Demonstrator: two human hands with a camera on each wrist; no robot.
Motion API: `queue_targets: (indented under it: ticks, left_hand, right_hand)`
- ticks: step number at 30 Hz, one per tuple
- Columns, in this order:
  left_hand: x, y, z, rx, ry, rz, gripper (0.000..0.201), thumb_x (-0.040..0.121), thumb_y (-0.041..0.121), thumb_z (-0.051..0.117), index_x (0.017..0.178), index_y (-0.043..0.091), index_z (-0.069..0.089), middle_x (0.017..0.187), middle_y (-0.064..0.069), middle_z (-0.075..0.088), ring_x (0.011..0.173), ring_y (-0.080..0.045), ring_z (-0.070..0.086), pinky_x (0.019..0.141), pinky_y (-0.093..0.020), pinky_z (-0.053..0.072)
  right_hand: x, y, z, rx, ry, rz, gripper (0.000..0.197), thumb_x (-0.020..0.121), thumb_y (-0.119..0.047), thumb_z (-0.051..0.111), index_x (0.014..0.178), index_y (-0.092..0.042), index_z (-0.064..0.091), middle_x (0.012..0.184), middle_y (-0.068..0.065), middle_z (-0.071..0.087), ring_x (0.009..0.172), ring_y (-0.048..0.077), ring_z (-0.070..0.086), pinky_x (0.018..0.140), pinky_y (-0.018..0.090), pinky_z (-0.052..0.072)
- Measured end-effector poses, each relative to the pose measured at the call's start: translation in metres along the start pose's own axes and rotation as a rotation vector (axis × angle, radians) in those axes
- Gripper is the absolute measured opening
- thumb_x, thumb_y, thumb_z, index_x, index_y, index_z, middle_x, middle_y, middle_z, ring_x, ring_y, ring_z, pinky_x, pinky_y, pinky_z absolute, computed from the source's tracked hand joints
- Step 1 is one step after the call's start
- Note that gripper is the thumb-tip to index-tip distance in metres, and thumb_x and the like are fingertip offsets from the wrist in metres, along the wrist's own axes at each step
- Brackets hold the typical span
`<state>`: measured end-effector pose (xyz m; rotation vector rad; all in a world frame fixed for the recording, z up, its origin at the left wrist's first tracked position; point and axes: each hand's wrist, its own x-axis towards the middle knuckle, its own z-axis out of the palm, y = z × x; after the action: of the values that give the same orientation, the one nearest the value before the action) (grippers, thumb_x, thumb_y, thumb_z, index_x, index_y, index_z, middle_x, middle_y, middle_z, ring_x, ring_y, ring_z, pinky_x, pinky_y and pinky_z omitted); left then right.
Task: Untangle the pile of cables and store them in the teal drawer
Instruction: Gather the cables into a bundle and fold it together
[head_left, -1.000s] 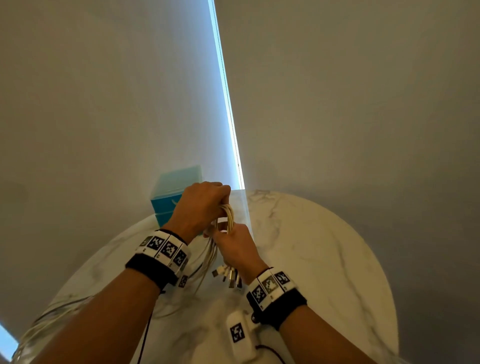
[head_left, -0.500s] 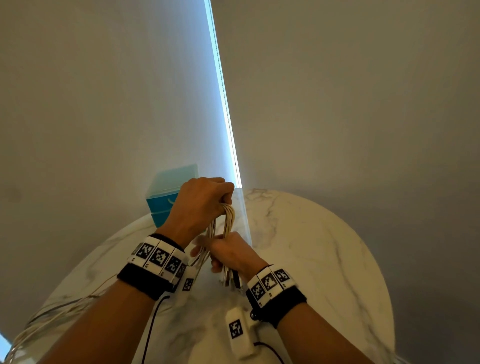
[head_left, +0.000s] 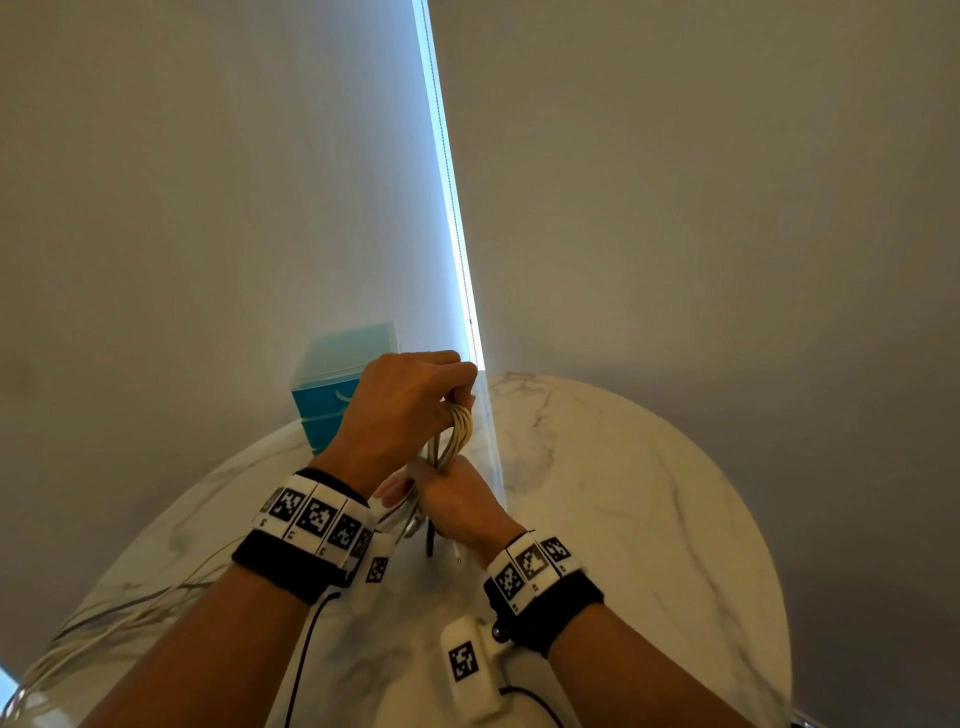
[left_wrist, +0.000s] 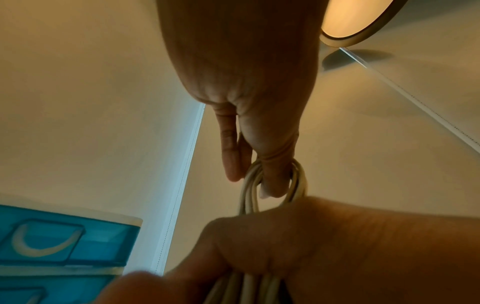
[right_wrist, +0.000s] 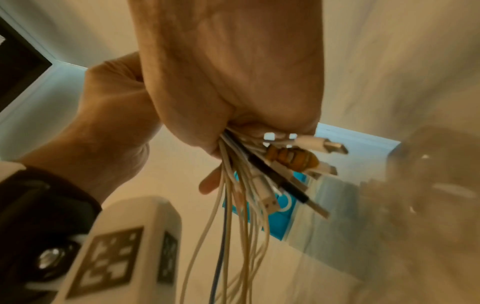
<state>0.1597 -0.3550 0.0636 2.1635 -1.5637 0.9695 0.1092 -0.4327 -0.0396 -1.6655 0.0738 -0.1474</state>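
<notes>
Gathering the cables into one folded bundle above the table.

The cables (head_left: 456, 434) are being held in the air near the teal drawer (head_left: 324, 410): the left hand (head_left: 400, 410) is hooking curled fingers through the top loop, and the right hand (head_left: 457, 506) is fisting tight around the strands below, plugs (right_wrist: 306, 158) sticking out under it (tails are trailing off over the table (head_left: 623, 493)). To do this well, I judge the right hand should be sliding down while the left is keeping tension, so the loops are lying parallel and no plug is snagging.
</notes>
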Motion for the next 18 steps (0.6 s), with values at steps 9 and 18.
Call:
queue_targets:
  ticks: [9, 18]
  left_hand:
    - [0.011, 0.009, -0.008, 0.092, 0.027, 0.196, 0.041, 0.063, 0.003, 0.102, 0.073, 0.017, 0.065, 0.066, 0.001, 0.063, 0.052, -0.012, 0.054, 0.053, -0.027, 0.05]
    - [0.007, 0.02, 0.005, 0.135, -0.019, 0.327, 0.047, 0.056, -0.004, 0.1, 0.077, 0.016, 0.063, 0.069, -0.001, 0.06, 0.053, -0.021, 0.06, 0.046, -0.041, 0.058]
  right_hand:
    - [-0.003, 0.001, 0.004, 0.342, 0.06, -0.064, 0.026, 0.112, -0.03, 0.052, 0.099, -0.017, 0.07, 0.101, 0.027, 0.076, 0.087, 0.033, 0.067, 0.084, 0.046, 0.057]
    - [0.005, 0.003, 0.009, 0.327, 0.217, 0.111, 0.03, 0.111, -0.028, 0.051, 0.085, -0.02, 0.062, 0.078, -0.001, 0.068, 0.068, 0.014, 0.064, 0.07, 0.034, 0.057]
